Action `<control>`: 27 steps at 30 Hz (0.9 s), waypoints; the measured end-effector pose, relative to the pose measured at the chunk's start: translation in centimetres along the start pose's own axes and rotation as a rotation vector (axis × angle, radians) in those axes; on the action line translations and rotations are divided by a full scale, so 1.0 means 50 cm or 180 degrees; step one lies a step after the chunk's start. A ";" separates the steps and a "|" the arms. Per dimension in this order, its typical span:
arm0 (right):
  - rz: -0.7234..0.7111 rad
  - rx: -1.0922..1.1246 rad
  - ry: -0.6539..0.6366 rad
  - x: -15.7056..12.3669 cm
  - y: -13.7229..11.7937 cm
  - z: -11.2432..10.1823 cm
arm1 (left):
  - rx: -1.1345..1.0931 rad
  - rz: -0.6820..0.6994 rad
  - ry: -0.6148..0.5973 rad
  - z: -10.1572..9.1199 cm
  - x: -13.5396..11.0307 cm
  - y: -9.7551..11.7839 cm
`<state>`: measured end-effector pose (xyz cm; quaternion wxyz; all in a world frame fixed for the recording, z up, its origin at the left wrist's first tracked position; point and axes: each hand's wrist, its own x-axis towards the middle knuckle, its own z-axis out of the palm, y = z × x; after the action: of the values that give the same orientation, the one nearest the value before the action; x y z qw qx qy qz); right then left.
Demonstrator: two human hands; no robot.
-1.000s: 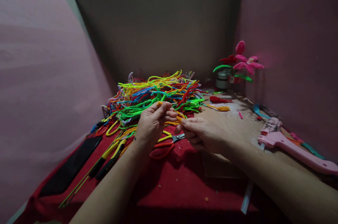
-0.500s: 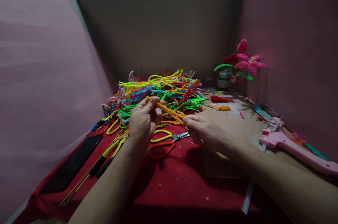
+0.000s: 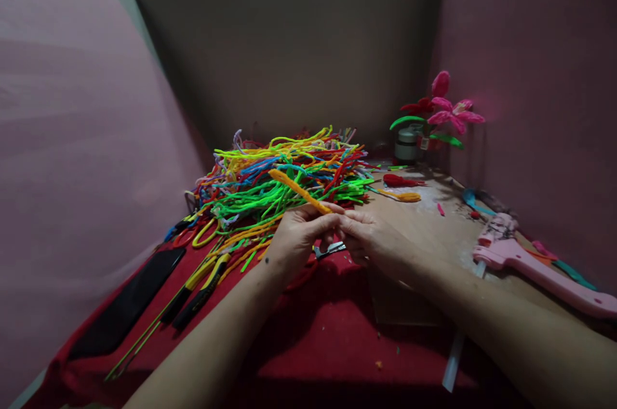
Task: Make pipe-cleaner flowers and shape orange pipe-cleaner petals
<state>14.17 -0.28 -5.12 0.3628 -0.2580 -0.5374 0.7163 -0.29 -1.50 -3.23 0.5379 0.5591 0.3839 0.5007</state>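
Note:
An orange pipe cleaner, which looks folded into a narrow strand, slants up and leftward out of my two hands. My left hand is closed, its thumb and fingers pinching the lower end. Right beside it, my right hand is closed on the same end, and the fingertips of both hands meet there. Scissors lie under my hands on the red cloth; their handles are mostly hidden. Behind my hands rises a heap of colourful pipe cleaners.
At the left lie a black phone-like slab and yellow-black pliers. A pink glue gun rests at the right on a board. Behind it stand fuzzy pink flowers. A finished-looking orange petal lies near the heap.
My left hand has slid right and down along the orange pipe cleaner to meet my right hand, which has stayed nearly in place. The strand's far tip is now free.

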 end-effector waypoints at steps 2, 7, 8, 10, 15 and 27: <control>-0.0131 -0.0085 -0.0105 0.001 0.002 -0.002 | 0.0037 -0.0002 0.0110 -0.002 0.001 -0.003; -0.0180 0.0048 -0.0212 0.004 0.002 -0.008 | -0.0089 -0.0309 0.0202 -0.014 0.005 0.005; -0.0109 0.0147 -0.0187 0.004 0.002 -0.010 | -0.0099 -0.0348 0.0238 -0.015 0.006 0.007; -0.0019 0.0308 -0.0205 0.005 0.001 -0.013 | -0.0094 -0.0368 0.0243 -0.015 0.006 0.009; 0.0425 0.0997 -0.0720 0.009 0.010 -0.028 | -0.0065 -0.0210 0.0164 -0.011 0.004 0.010; 0.0539 0.1347 -0.0686 0.003 0.005 -0.014 | -0.0071 -0.0165 0.0169 -0.005 0.003 0.013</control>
<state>14.56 0.20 -5.58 0.2881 -0.1425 -0.3875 0.8640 -0.57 -1.37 -2.59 0.5464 0.5295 0.4068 0.5056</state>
